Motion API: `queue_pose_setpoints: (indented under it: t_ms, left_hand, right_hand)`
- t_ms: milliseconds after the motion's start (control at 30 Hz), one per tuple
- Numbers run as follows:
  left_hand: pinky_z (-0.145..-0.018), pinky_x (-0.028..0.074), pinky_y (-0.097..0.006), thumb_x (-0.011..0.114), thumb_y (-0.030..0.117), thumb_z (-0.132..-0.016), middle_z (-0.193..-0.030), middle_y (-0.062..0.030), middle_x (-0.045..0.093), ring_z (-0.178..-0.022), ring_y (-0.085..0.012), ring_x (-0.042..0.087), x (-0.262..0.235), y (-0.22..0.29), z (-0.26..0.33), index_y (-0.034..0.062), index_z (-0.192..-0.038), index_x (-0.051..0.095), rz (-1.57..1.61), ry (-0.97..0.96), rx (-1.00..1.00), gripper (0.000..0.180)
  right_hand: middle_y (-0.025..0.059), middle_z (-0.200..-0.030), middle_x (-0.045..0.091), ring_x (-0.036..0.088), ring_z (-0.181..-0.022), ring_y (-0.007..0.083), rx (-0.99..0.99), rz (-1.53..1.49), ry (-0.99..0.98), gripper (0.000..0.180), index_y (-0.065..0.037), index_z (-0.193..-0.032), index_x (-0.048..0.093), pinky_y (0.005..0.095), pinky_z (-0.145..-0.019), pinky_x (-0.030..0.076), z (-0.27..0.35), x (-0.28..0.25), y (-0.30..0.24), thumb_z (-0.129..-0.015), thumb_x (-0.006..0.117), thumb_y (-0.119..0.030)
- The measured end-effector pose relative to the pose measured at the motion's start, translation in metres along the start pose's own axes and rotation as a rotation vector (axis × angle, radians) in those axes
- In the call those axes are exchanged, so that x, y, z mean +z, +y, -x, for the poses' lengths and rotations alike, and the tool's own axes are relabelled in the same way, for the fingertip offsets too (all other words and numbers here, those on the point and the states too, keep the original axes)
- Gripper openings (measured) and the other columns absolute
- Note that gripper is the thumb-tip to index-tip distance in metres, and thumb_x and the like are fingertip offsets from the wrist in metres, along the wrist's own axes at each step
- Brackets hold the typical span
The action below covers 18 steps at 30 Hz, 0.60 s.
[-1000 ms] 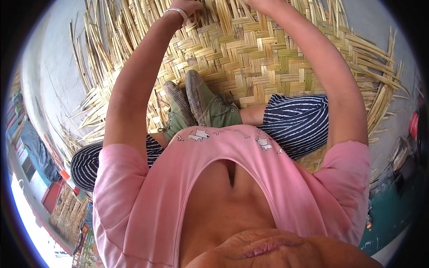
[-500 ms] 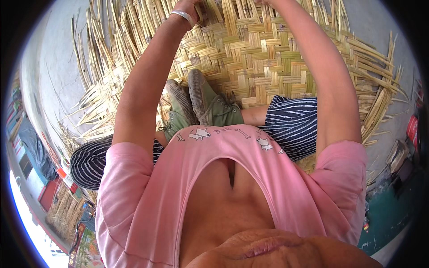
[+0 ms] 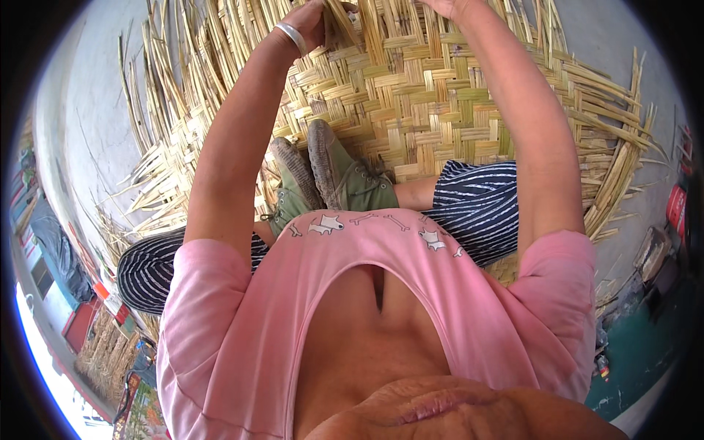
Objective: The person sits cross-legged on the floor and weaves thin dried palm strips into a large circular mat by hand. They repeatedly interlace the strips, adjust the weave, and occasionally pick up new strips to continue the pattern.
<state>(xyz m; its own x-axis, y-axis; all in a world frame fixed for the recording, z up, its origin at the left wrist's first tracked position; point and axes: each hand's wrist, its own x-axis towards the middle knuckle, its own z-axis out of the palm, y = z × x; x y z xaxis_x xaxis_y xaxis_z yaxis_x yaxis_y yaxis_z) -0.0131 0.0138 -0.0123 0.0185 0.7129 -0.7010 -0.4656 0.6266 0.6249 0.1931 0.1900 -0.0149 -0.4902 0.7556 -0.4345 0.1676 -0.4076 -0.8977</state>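
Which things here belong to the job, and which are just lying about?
In use:
Flat, yellow-green mat woven from strips
Long, straw-coloured unwoven strips

Lying about, apparently:
Crumpled, dark blue-grey sheet, far left
Bright red object, right edge
Brown, blocky object, right

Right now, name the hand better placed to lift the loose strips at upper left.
The left hand, probably: it is nearer the loose strips; the right hand is farther right.
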Motion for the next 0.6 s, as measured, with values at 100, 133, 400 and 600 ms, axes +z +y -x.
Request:
queue_pose_setpoints:
  t_ms: [100,133,400,600]
  left_hand:
    - [-0.076,0.060,-0.044,0.062,0.041,-0.102,-0.092,-0.0153,0.073,-0.085,-0.0311,0.072,-0.025,-0.013,-0.001,0.0037,-0.120,0.064,0.043,-0.232,0.062,0.041]
    - [-0.078,0.060,-0.044,0.065,0.036,-0.101,-0.096,-0.0157,0.073,-0.089,-0.0315,0.072,-0.028,-0.019,-0.007,0.0032,-0.122,0.063,0.081,-0.284,0.105,0.039]
    - [-0.108,0.053,-0.047,0.060,0.022,-0.104,-0.130,-0.0120,0.070,-0.118,-0.0276,0.069,-0.007,-0.007,0.018,0.0029,-0.133,0.064,-0.010,-0.113,0.174,0.035]
    - [-0.104,0.055,-0.043,0.057,0.017,-0.105,-0.127,-0.0184,0.069,-0.114,-0.0282,0.070,0.015,0.006,0.040,-0.0031,-0.132,0.061,-0.093,-0.058,0.159,0.035]
  right_hand:
    - [0.0112,-0.106,0.075,0.071,-0.089,0.0242,-0.040,-0.414,-0.255,0.026,-0.007,-0.115,0.067,0.0397,-0.074,0.059,0.008,0.009,-0.034,-0.095,0.068,-0.024]
    - [0.0113,-0.103,0.075,0.071,-0.088,0.0240,-0.057,-0.510,-0.289,0.025,-0.008,-0.113,0.068,0.0392,-0.074,0.059,0.021,0.019,-0.050,-0.096,0.067,-0.026]
    - [0.0077,-0.086,0.072,0.070,-0.078,0.0217,-0.034,-0.742,-0.226,0.032,-0.009,-0.100,0.068,0.0356,-0.069,0.059,0.000,-0.009,-0.047,-0.102,0.059,-0.039]
    - [0.0141,-0.094,0.074,0.074,-0.078,0.0255,0.122,-0.321,-0.550,0.024,0.000,-0.112,0.067,0.0371,-0.061,0.063,-0.002,0.019,-0.043,-0.101,0.064,-0.021]
